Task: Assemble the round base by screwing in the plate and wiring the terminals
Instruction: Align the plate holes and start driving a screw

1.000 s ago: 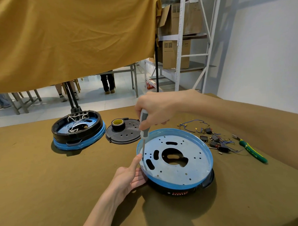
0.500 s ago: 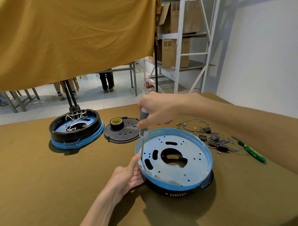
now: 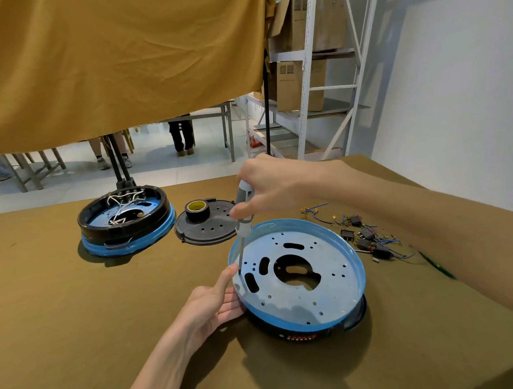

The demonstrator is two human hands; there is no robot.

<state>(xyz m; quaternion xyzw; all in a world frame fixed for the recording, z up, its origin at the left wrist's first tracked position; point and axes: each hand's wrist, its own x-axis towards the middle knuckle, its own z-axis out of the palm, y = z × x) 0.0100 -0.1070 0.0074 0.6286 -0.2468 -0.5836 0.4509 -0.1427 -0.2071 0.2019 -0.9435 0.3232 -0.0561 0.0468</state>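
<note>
Head view: a round base (image 3: pixel 302 324) sits on the table (image 3: pixel 78 319), a perforated metal plate (image 3: pixel 297 280) inside its blue rim. The right hand (image 3: pixel 267 191) grips a screwdriver (image 3: pixel 244 218), tip at the plate's left edge. The left hand (image 3: pixel 213 308) rests flat-fingered against the rim, steadying it. Stiff and likely light; best held by the rim

Plate (image 3: pixel 323 282): matt pale metal, smooth, blue film at rim. Base (image 3: pixel 299 333): glossy black plastic. Table (image 3: pixel 78 319): matt olive cloth. Screwdriver (image 3: pixel 244 215): translucent plastic handle, bright metal shaft. Cover (image 3: pixel 207 231): matt dark plastic.
</note>
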